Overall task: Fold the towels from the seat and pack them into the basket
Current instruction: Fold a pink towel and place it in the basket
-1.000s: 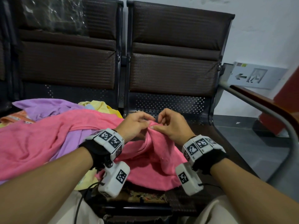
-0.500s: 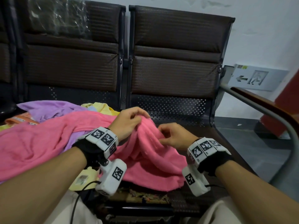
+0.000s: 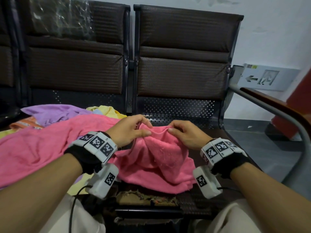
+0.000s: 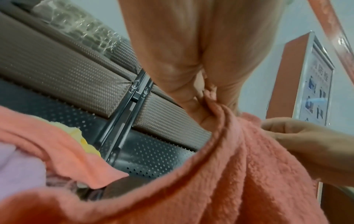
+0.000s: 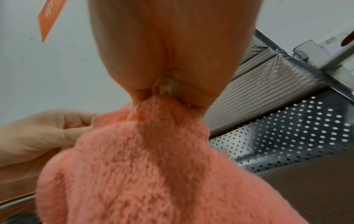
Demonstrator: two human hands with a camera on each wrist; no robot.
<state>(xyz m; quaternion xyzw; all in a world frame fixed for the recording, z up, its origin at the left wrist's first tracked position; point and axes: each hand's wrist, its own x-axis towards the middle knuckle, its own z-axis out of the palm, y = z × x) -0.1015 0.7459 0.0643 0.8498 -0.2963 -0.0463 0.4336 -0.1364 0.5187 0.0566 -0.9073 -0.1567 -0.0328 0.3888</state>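
A large pink towel lies crumpled over the dark seat in front of me and spreads left over the towel pile. My left hand pinches a bunched edge of it between thumb and fingers. My right hand pinches the same edge a short way to the right; in the right wrist view the pink towel hangs from the fingertips. A short span of edge stretches between the hands. Under the pink towel lie a purple towel, a yellow towel and an orange patterned one. No basket is in view.
Two brown padded backrests stand behind the seats, one with clear plastic wrap over its top. A grey metal armrest with a wooden top runs along the right. The seat's front edge is torn. An arrow sign hangs on the wall.
The hands met at the towel's edge, then drew apart; the right hand has now lifted back up to pinch the edge, with the towel spread a little between them.
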